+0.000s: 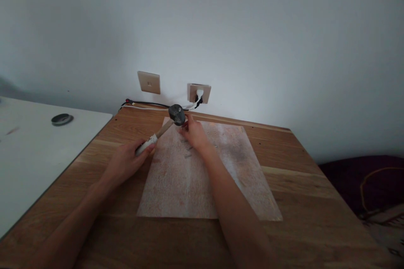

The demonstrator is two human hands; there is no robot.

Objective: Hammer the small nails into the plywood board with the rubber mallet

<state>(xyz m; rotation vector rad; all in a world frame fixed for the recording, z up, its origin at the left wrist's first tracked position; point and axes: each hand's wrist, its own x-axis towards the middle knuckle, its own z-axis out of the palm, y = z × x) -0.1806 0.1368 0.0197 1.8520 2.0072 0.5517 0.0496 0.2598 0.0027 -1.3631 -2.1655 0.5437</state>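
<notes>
My left hand (132, 155) is closed around the pale wrapped handle of a hammer (164, 128). Its dark, blocky head (176, 114) is raised over the far left part of a thin, worn board (176, 185). Just right of the hammer head, my right hand (194, 132) rests at the board with thumb and fingers pinched together; what they hold is too small and dark to make out. Several small nails (188, 155) lie on the board beside and below the right hand. A few tiny shiny points (216, 146) show to the right of the wrist.
The board lies on a wooden tabletop (104, 231) against a pale wall. Cables (148, 103) run along the back edge to a socket with a white plug (200, 92). A white table (31, 155) on the left bears a dark round lid-like object (62, 119). Dark purple fabric (362, 176) is at right.
</notes>
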